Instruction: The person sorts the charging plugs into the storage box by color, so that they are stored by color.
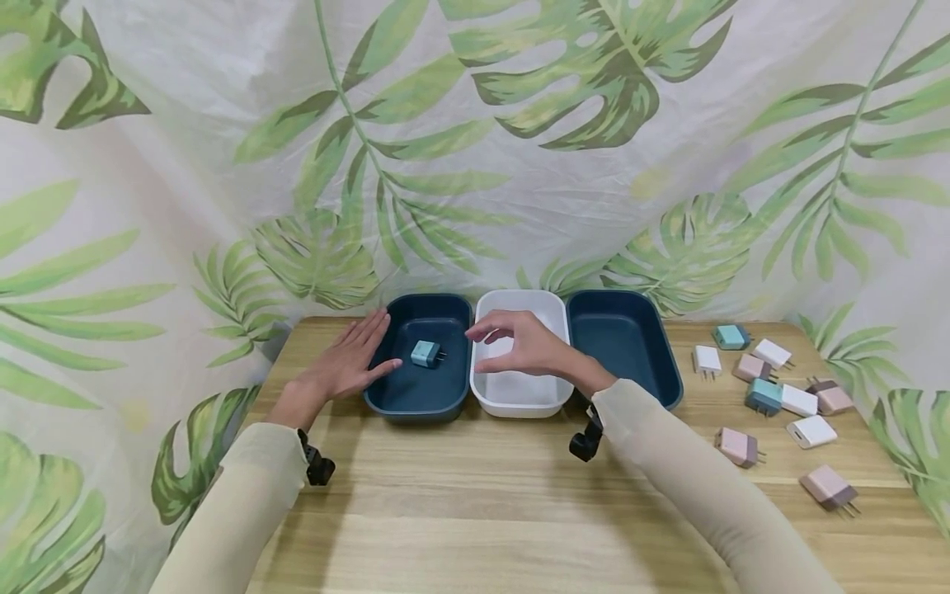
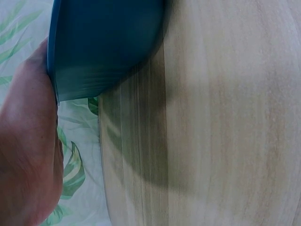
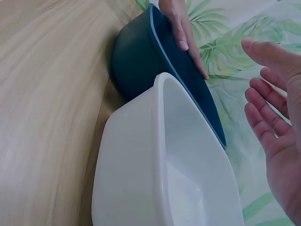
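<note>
My left hand [image 1: 347, 360] rests on the left rim of the left dark-blue bin [image 1: 416, 410], its fingers straight and the thumb reaching over the inside. A teal charger plug [image 1: 426, 354] lies in that bin, prongs to the right. Over the white bin [image 1: 519, 407] hovers my right hand [image 1: 529, 342], holding nothing, its fingers bent and the thumb held apart. The right wrist view shows the same gap between thumb and fingers of the right hand [image 3: 282, 108]. In the left wrist view, the left hand [image 2: 30, 141] touches the side of the blue bin [image 2: 103, 47].
Another dark-blue bin [image 1: 625, 346] adjoins the white one on the right. Several charger plugs lie scattered on the right of the wooden table [image 1: 475, 511], among them a white one [image 1: 811, 431], a pink one [image 1: 827, 487] and a teal one [image 1: 764, 397]. A leaf-patterned cloth [image 1: 564, 206] hangs behind.
</note>
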The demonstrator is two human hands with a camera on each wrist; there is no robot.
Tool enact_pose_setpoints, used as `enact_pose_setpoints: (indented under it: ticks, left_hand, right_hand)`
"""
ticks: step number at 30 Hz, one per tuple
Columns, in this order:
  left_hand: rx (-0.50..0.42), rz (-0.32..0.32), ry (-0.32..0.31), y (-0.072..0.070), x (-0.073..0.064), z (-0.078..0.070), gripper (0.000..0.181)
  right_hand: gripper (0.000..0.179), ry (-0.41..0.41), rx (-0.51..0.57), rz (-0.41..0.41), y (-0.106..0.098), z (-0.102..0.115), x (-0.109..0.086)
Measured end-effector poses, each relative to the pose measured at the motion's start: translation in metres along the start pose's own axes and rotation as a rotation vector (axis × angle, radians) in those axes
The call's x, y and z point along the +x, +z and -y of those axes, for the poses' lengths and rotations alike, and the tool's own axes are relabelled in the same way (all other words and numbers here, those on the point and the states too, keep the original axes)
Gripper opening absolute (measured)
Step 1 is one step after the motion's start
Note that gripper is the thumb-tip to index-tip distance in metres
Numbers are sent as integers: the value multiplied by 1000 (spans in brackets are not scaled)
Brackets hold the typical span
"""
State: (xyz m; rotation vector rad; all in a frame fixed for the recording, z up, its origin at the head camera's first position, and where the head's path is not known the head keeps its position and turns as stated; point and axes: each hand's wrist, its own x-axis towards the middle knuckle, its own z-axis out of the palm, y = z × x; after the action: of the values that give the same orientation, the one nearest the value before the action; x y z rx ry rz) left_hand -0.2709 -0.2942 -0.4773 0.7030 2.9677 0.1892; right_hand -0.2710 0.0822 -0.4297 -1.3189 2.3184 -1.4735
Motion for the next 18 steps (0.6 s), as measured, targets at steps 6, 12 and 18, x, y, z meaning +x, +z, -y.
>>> enact_pose_setpoints:
  ticks: [6,12,18]
  left_hand:
    - [-7,3,-3,0,1,0,93]
    - [-11,4,-4,1,1,0,92]
    - [-9,2,-5,1,1,-1,92]
  right_hand:
    - [46,-8,-4,-7,-9,5,-13]
    - [46,5,-13,-7,-17,6,-27]
    - [44,19,5,-16,-23,5,-38]
